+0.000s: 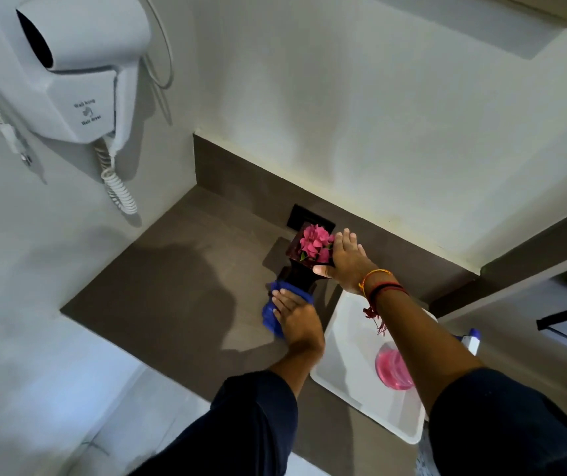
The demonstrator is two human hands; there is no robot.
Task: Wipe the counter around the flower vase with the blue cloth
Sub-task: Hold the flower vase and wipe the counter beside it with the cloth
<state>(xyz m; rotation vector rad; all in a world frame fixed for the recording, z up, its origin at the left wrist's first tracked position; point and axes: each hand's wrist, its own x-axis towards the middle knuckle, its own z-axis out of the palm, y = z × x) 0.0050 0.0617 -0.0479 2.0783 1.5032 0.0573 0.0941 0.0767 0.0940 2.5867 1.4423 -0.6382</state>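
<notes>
A dark vase (298, 273) with pink flowers (315, 243) stands on the brown counter (172, 286) near the back ledge. My right hand (343, 259) grips the vase's top edge beside the flowers, and the vase looks tilted. My left hand (295, 317) presses flat on the blue cloth (270, 316), which lies on the counter right at the vase's base, partly hidden under the hand.
A white tray (350, 359) holding a pink bottle (393, 369) sits to the right of the cloth. A white spray bottle (471, 340) peeks out behind my right forearm. A wall hair dryer (69, 73) with a coiled cord hangs at the left. A black socket plate (297, 214) sits behind the vase.
</notes>
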